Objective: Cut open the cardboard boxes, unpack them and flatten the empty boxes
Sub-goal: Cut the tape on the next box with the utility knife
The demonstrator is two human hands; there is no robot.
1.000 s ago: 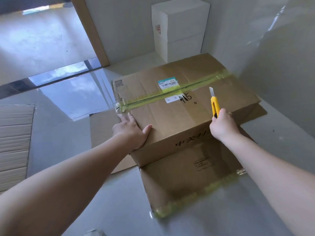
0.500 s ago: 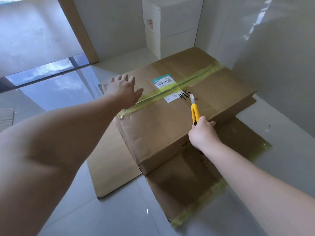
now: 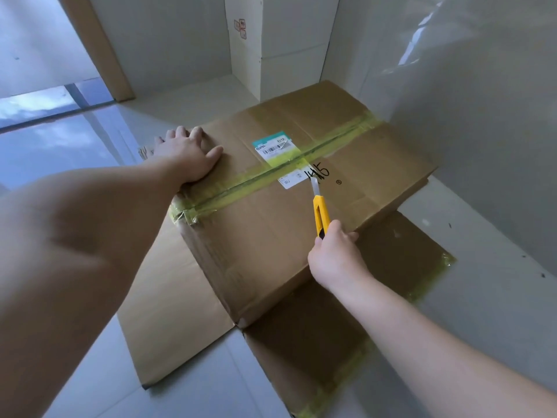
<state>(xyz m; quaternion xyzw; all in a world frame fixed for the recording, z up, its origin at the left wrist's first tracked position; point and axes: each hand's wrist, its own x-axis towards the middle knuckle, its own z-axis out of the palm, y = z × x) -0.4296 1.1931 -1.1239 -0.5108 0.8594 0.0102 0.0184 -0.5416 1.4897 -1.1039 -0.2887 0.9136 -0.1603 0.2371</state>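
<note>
A large brown cardboard box (image 3: 265, 236) stands on the floor, its top seam sealed with yellow-green tape (image 3: 241, 185) and bearing a shipping label (image 3: 272, 147). My left hand (image 3: 187, 155) lies flat on the far left part of the box top, fingers straight. My right hand (image 3: 337, 260) grips a yellow utility knife (image 3: 321, 214) with its blade out. The blade tip is at a small white label just beside the tape seam.
Flattened cardboard (image 3: 168, 321) lies under the box, spreading to the left and toward me. A stack of white boxes (image 3: 286, 46) stands in the far corner. A wall (image 3: 482, 131) runs close on the right. A wooden door frame (image 3: 99, 46) rises at the far left.
My left hand has lifted from the near left edge and settled flat on the far left of the top. My right hand has carried the knife left, toward the taped seam.
</note>
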